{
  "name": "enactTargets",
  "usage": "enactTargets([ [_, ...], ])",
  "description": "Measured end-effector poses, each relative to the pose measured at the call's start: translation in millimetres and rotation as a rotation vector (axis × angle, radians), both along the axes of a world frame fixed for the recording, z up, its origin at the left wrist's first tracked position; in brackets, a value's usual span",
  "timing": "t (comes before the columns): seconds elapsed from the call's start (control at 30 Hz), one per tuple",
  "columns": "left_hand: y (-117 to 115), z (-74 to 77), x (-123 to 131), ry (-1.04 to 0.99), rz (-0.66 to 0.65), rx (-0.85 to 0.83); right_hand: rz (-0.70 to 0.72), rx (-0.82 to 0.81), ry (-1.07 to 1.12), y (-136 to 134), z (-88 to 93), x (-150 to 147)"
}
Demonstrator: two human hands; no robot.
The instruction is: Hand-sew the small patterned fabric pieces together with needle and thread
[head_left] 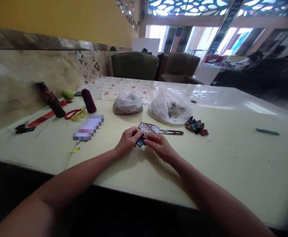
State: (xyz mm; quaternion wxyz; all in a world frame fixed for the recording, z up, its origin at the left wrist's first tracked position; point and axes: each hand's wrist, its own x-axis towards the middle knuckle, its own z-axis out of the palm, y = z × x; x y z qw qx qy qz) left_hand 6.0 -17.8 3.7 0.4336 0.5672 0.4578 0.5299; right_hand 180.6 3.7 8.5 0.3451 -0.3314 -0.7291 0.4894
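Between my hands, near the middle of the table, is a small dark blue patterned piece of fabric (140, 141). My left hand (130, 140) pinches it from the left, and my right hand (158, 144) has its thumb and fingers closed on its right side. Just behind my fingers lies a colourful patterned piece (150, 127). Thread snips (175, 132) with dark red handles rest to its right. Farther right is a small pile of dark folded fabric pieces (195, 125).
Two white plastic bags (128, 103) (168, 107) stand behind my hands. Left are a phone (89, 127) with a cable, scissors (72, 114), a maroon thread cone (89, 100), bottles (45, 92) and a green fruit (67, 94). A green pen-like object (267, 132) lies right. Armchairs (135, 65) stand beyond.
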Motion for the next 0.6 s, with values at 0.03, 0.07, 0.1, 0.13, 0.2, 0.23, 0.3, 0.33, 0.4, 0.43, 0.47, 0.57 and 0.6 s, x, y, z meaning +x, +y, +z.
enactTargets([
  [0.03, 0.8, -0.7, 0.0, -0.021, -0.011, -0.027, -0.007, -0.004, 0.004, -0.4, 0.7, -0.4],
  [0.07, 1.9, -1.3, -0.2, -0.046, -0.034, -0.061, -0.013, -0.02, 0.016, -0.6, 1.0, -0.7],
  [0.1, 3.0, -1.7, -0.6, -0.069, -0.065, -0.093, -0.018, -0.043, 0.032, -0.5, 0.8, -0.9],
  [0.13, 3.9, -1.9, -1.1, -0.087, -0.091, -0.113, -0.024, -0.064, 0.046, -0.4, 0.4, -1.1],
  [0.2, 5.3, -1.7, -1.8, -0.091, -0.112, -0.112, -0.031, -0.091, 0.057, 0.1, -0.9, -1.3],
  [0.23, 5.6, -1.5, -1.9, -0.082, -0.106, -0.098, -0.031, -0.099, 0.056, 0.3, -1.4, -1.4],
  [0.3, 5.9, -1.3, -1.6, -0.065, -0.09, -0.078, -0.033, -0.114, 0.053, 0.5, -2.0, -1.5],
  [0.33, 6.0, -1.4, -1.4, -0.063, -0.09, -0.086, -0.036, -0.123, 0.054, 0.6, -2.1, -1.5],
  [0.4, 6.5, -1.7, -1.1, -0.062, -0.11, -0.125, -0.05, -0.151, 0.062, 0.5, -1.8, -1.3],
  [0.43, 6.8, -1.9, -1.1, -0.052, -0.118, -0.141, -0.055, -0.17, 0.063, 0.5, -1.7, -1.2],
  [0.47, 7.2, -1.9, -1.4, -0.033, -0.119, -0.145, -0.057, -0.19, 0.062, 0.5, -1.6, -1.1],
  [0.57, 8.1, -1.4, -2.7, 0.049, -0.089, -0.115, -0.048, -0.24, 0.062, 1.2, -2.3, -0.3],
  [0.6, 8.0, -1.1, -3.2, 0.075, -0.078, -0.106, -0.045, -0.25, 0.067, 1.7, -2.9, 0.1],
])
